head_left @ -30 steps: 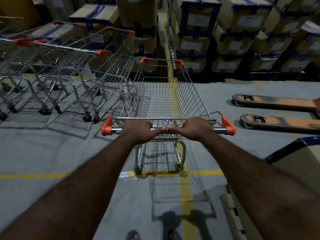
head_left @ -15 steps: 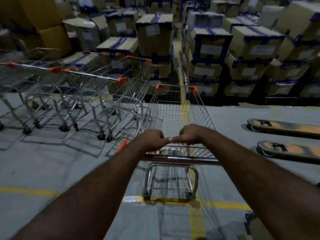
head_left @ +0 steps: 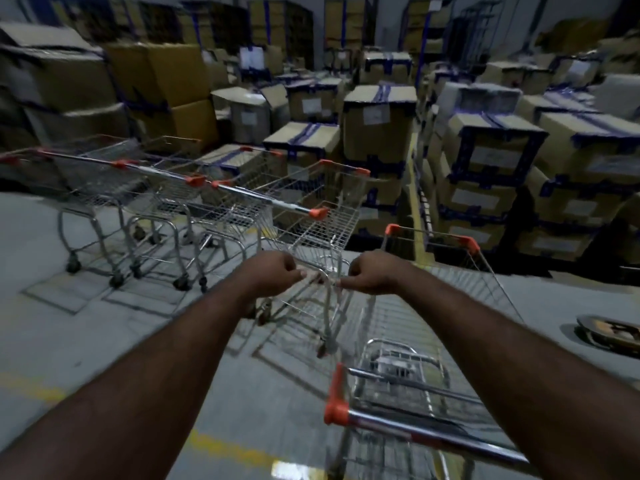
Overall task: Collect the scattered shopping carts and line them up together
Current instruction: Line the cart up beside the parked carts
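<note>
White paper labels (head_left: 372,116) sit on the fronts of stacked cardboard boxes (head_left: 377,147), each box edged in dark blue tape (head_left: 465,147); the writing on them is too blurred to read. In front of the stacks, a row of shopping carts (head_left: 214,202) stands side by side on the grey concrete floor (head_left: 86,323), with chrome wire baskets, tubular steel legs, small castors and orange plastic corner caps. To their right, nearest the camera, is a separate cart (head_left: 415,341), whose shiny metal handle (head_left: 415,429) with an orange end cap (head_left: 334,410) crosses the lower right of the view under the right forearm. The left hand (head_left: 277,271) and right hand (head_left: 374,275) reach out beyond that handle with fingers curled. Motion blur makes it impossible to tell whether either hand clasps any wire. A worn yellow line (head_left: 214,445) is painted on the floor below the arms.
</note>
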